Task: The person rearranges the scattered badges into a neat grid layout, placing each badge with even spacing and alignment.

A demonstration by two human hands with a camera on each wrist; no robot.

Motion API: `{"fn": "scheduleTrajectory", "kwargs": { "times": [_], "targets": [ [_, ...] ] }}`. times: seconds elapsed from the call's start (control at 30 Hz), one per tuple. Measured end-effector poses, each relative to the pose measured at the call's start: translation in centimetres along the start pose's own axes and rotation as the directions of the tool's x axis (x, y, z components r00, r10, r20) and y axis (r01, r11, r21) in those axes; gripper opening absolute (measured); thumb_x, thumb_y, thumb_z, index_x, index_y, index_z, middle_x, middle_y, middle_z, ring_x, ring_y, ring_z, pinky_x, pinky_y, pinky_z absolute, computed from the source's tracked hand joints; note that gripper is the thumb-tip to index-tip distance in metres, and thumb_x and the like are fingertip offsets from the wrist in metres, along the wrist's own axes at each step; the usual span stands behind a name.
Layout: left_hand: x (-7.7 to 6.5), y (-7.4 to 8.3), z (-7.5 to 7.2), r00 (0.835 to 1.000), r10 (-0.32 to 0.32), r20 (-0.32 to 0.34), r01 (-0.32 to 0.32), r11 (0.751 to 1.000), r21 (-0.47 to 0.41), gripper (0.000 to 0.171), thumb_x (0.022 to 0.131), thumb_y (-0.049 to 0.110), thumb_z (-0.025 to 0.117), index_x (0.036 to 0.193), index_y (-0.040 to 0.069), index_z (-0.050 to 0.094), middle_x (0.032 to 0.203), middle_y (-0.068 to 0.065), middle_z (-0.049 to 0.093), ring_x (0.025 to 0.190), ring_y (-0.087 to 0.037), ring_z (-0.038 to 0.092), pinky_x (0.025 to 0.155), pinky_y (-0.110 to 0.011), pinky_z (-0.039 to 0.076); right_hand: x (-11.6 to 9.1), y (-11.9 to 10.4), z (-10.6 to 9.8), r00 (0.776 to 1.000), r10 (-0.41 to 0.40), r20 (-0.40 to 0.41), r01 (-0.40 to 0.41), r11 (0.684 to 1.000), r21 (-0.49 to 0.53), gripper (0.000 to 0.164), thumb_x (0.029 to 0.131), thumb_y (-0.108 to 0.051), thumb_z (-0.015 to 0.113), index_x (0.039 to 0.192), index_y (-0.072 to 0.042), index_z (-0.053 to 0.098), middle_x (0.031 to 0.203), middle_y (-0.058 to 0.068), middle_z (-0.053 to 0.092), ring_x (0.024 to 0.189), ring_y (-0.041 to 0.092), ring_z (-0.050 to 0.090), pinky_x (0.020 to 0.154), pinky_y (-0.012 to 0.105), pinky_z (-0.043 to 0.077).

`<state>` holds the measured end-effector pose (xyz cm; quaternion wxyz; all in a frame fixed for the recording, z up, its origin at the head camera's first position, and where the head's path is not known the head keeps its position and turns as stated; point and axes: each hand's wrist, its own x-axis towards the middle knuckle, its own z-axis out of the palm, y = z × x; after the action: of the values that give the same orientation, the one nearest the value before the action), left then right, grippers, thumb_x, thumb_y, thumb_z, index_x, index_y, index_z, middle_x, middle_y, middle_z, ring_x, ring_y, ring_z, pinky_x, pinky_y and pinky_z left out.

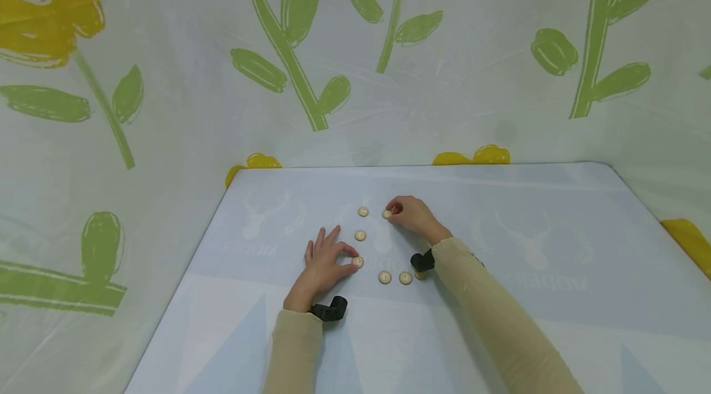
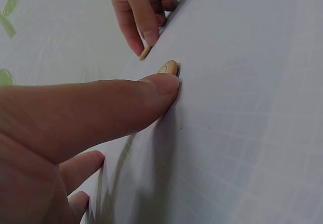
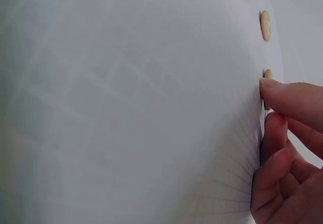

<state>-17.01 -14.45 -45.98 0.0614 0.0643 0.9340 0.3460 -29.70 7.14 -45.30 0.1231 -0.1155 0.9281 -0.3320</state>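
Several small round wooden discs with dark marks on top lie on the table in a bent line. My left hand (image 1: 324,267) pinches one disc (image 1: 358,262) between thumb and index finger at the table surface; its other fingers are spread. In the left wrist view the thumb partly covers this disc (image 2: 169,67). Farther back, my right hand (image 1: 413,215) pinches another disc (image 1: 386,214) by its edge, fingers curled. The right wrist view shows the right thumb and fingers (image 3: 290,100) low over the table, hiding part of the disc there.
Between the hands lies a disc (image 1: 360,235), with another disc (image 1: 363,212) beyond it. Nearer me are a disc (image 1: 385,277), a second disc (image 1: 405,278) and one partly hidden by the black right wrist camera (image 1: 423,260). A flower-printed curtain (image 1: 444,104) borders the pale table (image 1: 233,332).
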Motion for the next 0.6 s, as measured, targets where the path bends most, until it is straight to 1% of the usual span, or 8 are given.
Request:
{"fn": "scheduleTrajectory", "kwargs": {
  "times": [0.17, 0.6],
  "targets": [
    [0.03, 0.01, 0.01, 1.0, 0.006, 0.0, -0.006, 1.0, 0.016, 0.012, 0.079, 0.027, 0.07, 0.089, 0.027, 0.063, 0.152, -0.011, 0.021, 0.141, -0.036, -0.002, 0.106, -0.058, -0.004, 0.02, -0.07, 0.0, 1.0, 0.002, 0.003, -0.002, 1.0, -0.013, 0.018, 0.084, -0.018, 0.065, 0.101, -0.012, 0.064, 0.089, 0.004, 0.058, 0.084, 0.02, 0.05, 0.076, 0.032, 0.042],
    [0.0, 0.01, -0.02, 1.0, 0.003, 0.001, -0.003, 1.0, 0.016, 0.012, 0.079, 0.028, 0.07, 0.089, 0.026, 0.064, 0.152, -0.011, 0.021, 0.141, -0.035, -0.002, 0.106, -0.058, -0.004, 0.17, -0.16, 0.1, 0.999, 0.03, 0.011, -0.03, 0.999, -0.015, 0.02, 0.084, -0.019, 0.065, 0.102, -0.013, 0.063, 0.091, 0.005, 0.058, 0.085, 0.02, 0.05, 0.076, 0.032, 0.042]
  ]
}}
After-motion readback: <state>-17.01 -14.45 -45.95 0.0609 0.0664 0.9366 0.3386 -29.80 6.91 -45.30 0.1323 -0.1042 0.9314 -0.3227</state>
